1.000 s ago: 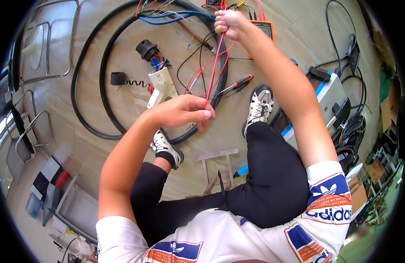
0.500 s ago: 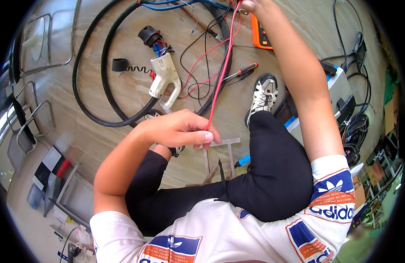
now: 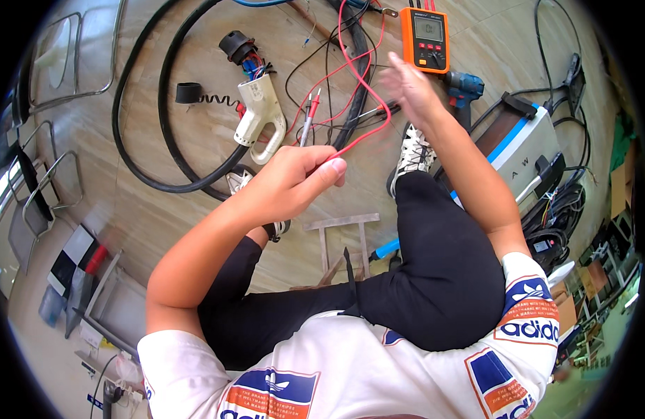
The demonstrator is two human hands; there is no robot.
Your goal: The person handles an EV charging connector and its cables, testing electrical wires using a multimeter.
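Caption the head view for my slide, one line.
Left hand holding a red lead, right hand open near an orange meter, white handle on the floor.

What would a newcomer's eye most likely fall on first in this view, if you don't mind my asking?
Probably the bright orange meter, on the floor at the top, right of centre, just above the right hand. Next, the red lead curving up from the left hand near the centre. The black cable looping at upper left also stands out.
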